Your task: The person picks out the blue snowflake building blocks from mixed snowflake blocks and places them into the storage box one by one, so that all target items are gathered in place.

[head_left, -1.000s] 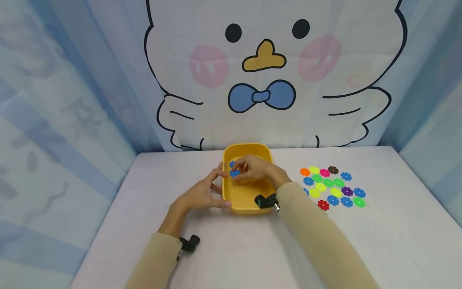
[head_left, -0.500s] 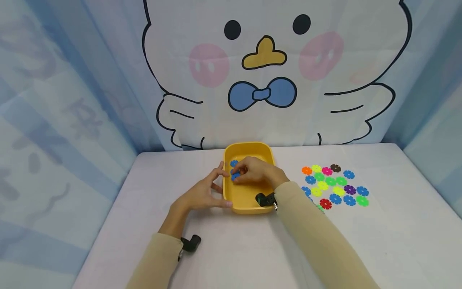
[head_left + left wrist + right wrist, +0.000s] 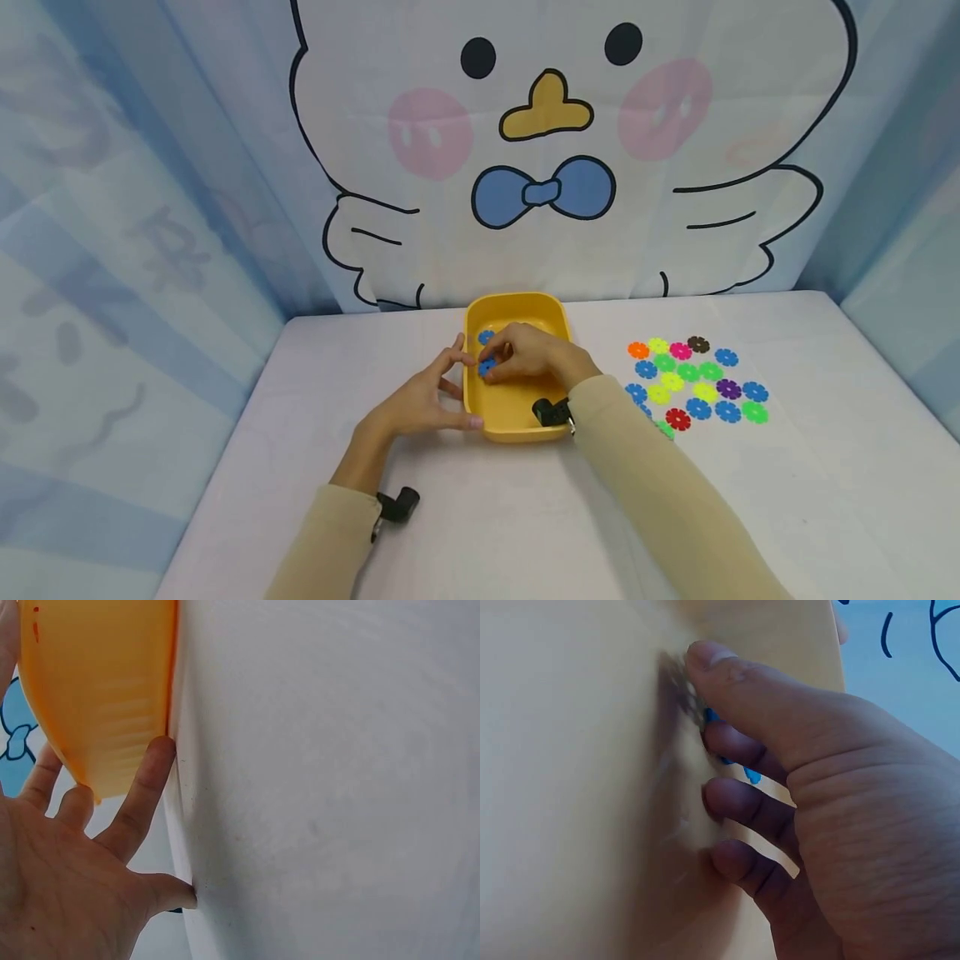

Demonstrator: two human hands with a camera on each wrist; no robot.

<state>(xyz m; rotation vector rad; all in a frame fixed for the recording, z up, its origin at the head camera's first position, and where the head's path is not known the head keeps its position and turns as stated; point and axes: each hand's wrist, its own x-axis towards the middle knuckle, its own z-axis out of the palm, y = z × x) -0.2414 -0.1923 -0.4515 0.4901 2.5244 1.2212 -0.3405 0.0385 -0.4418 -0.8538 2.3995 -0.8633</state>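
Note:
A yellow plastic tray (image 3: 517,417) stands on the white table near its back edge. Inside, my right hand (image 3: 528,352) reaches down with curled fingers, pinching a blue notched disc (image 3: 487,367) near the left wall. Another blue notched disc (image 3: 487,337) lies just beyond it. In the right wrist view the thumb and fingertips of the right hand (image 3: 765,750) are close over the tray floor, and the discs are mostly hidden. My left hand (image 3: 420,402) spreads its fingers along the tray's left side. Its extended fingers (image 3: 142,799) touch the outer wall in the left wrist view.
Several flower-shaped discs in mixed colours, among them a red disc (image 3: 678,418) and a purple disc (image 3: 727,389), lie on the table (image 3: 825,500) right of the tray. The right sleeve (image 3: 652,475) covers part of them. A printed curtain (image 3: 540,258) hangs behind.
The right hand's fingertips have shifted slightly toward the near side within the tray, with the blue disc there. The left hand stays against the tray. The head view has tilted a little.

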